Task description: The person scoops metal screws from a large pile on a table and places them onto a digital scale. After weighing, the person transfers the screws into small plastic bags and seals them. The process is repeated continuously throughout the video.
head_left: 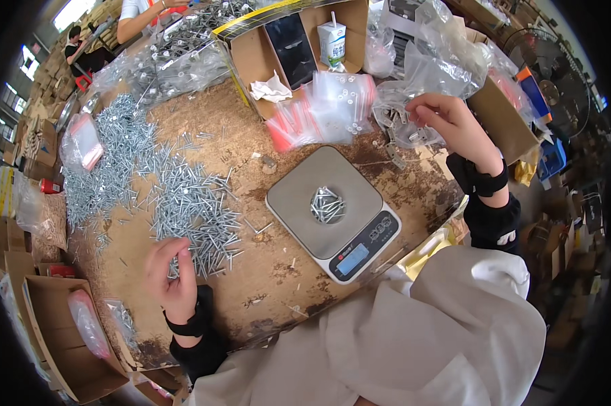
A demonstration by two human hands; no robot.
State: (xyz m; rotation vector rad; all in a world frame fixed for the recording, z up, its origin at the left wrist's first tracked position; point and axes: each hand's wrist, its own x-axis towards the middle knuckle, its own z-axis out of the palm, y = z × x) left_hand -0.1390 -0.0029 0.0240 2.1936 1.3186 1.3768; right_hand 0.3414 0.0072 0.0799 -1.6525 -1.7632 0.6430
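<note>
My left hand [172, 281] is at the near edge of a pile of silver screws [193, 210], its thumb and fingers curled together. Whatever lies between those fingertips is hidden. On the right, my right hand [454, 128] hovers by a clear plastic bag [403, 118] with small metal brackets in and around it; its thumb and index finger are bent and slightly parted, with nothing visible between them. Between my hands stands a digital scale [298, 203] with a grey plate and a lit display. A small round dish on it carries several screws [328, 206].
Clear bags with red edges [325, 111] lie behind the scale. Beyond them, a cardboard box [251, 64] has a drink carton [332, 44] inside. More screws [109, 169] spread over the left of the worn table [265, 311]. A person's arm [139, 24] reaches in across the table.
</note>
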